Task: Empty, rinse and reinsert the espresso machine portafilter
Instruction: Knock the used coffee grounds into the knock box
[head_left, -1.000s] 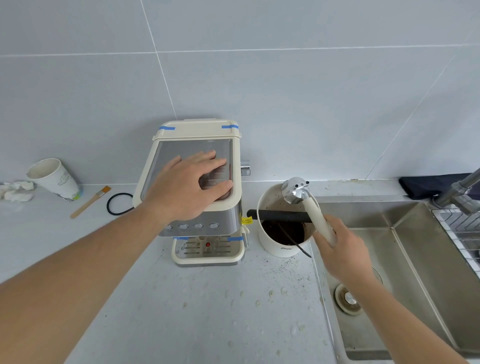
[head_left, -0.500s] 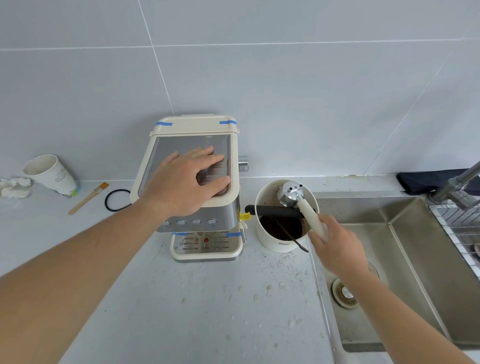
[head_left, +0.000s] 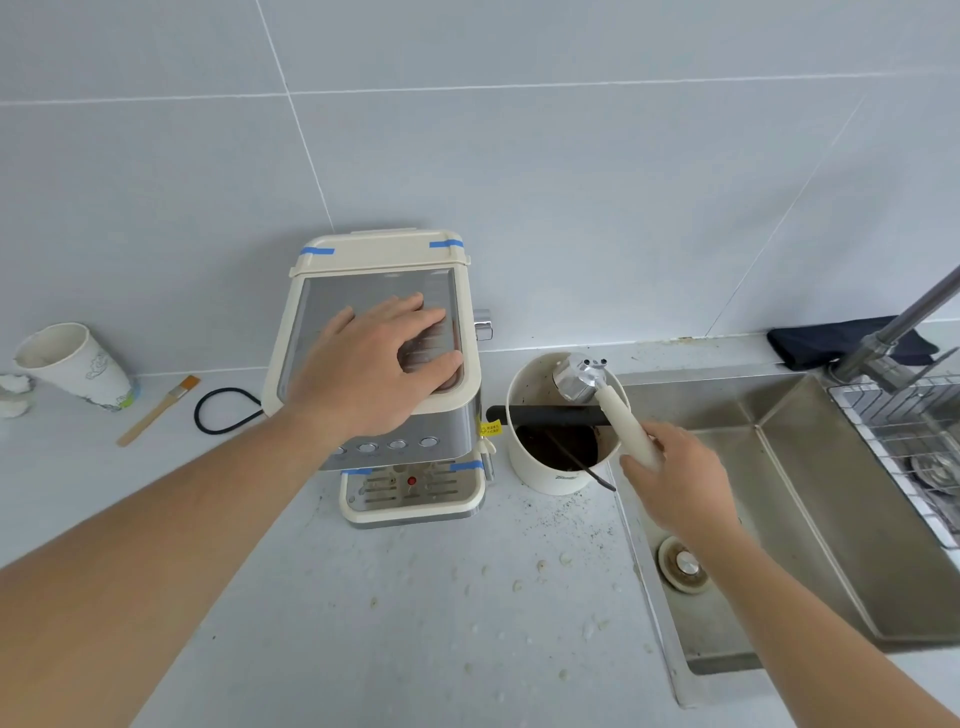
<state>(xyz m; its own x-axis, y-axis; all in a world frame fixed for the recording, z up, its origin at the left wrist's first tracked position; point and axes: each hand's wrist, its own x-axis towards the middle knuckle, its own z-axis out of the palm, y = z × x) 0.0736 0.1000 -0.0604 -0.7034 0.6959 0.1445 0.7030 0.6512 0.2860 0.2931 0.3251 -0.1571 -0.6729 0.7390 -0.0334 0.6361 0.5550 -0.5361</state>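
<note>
The cream and steel espresso machine (head_left: 457, 260) stands against the tiled wall. My left hand (head_left: 379, 371) lies flat on its top, fingers spread. My right hand (head_left: 675, 475) grips the cream handle of the portafilter (head_left: 582, 379). Its metal head is turned upside down, spouts up, over the far rim of the white knock box (head_left: 558, 475). A black bar crosses the knock box and dark coffee grounds lie inside. The steel sink (head_left: 810, 488) sits right of the knock box, with a faucet (head_left: 898, 327) at its far right.
A paper cup (head_left: 78, 366), a small brush (head_left: 156, 410) and a black rubber ring (head_left: 223, 410) lie left of the machine. A dark cloth (head_left: 815, 340) sits behind the sink, a wire rack (head_left: 904, 441) at its right. Grounds and crumbs dot the counter (head_left: 415, 623).
The portafilter head has dropped from above the knock box's rim to sit lower over its far side. My left hand has stayed on the machine.
</note>
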